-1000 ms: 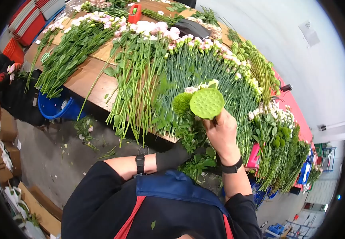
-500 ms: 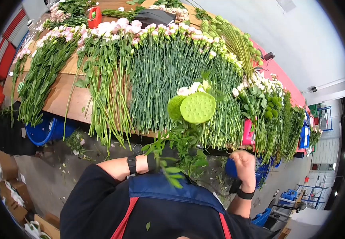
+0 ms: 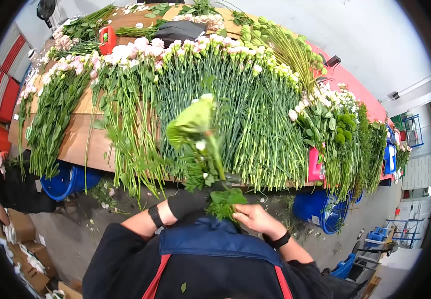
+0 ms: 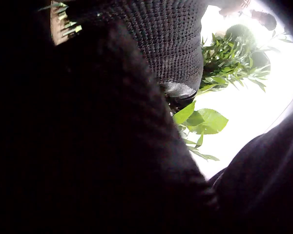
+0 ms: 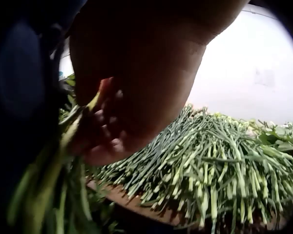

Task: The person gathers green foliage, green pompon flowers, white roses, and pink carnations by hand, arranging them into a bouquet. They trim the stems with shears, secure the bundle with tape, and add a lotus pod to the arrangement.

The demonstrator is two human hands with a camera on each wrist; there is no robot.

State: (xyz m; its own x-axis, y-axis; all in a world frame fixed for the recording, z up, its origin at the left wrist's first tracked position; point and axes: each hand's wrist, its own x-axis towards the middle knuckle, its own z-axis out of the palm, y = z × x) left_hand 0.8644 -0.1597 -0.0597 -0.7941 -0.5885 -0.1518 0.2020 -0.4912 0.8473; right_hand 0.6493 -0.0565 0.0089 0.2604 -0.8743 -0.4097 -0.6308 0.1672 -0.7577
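Note:
In the head view, a small bouquet is held at the person's front, tipped to the left. Its green lotus pod (image 3: 196, 115) is blurred, above leafy sprigs (image 3: 198, 174) and small white blooms. The left hand (image 3: 190, 203), in a dark knit glove, grips the bouquet's stems; in the left wrist view, the glove (image 4: 171, 44) hides most of them, and green leaves (image 4: 207, 121) stick out past it. The bare right hand (image 3: 259, 219) is low beside the bouquet's leafy lower end (image 3: 225, 203). In the right wrist view, its curled fingers (image 5: 105, 141) hold green stems (image 5: 44, 190).
Carnations (image 3: 215, 109) with long stems line the table's front edge, beside rose stems (image 3: 131, 129) and white flowers (image 3: 320, 109). Below the edge stand blue buckets (image 3: 320, 212). Another person (image 3: 6, 184) is at the far left, near cardboard boxes (image 3: 23, 229).
The right hand let go of the lotus pod, drew back to the right and came in low to the stems. The bouquet has turned, its head swinging left.

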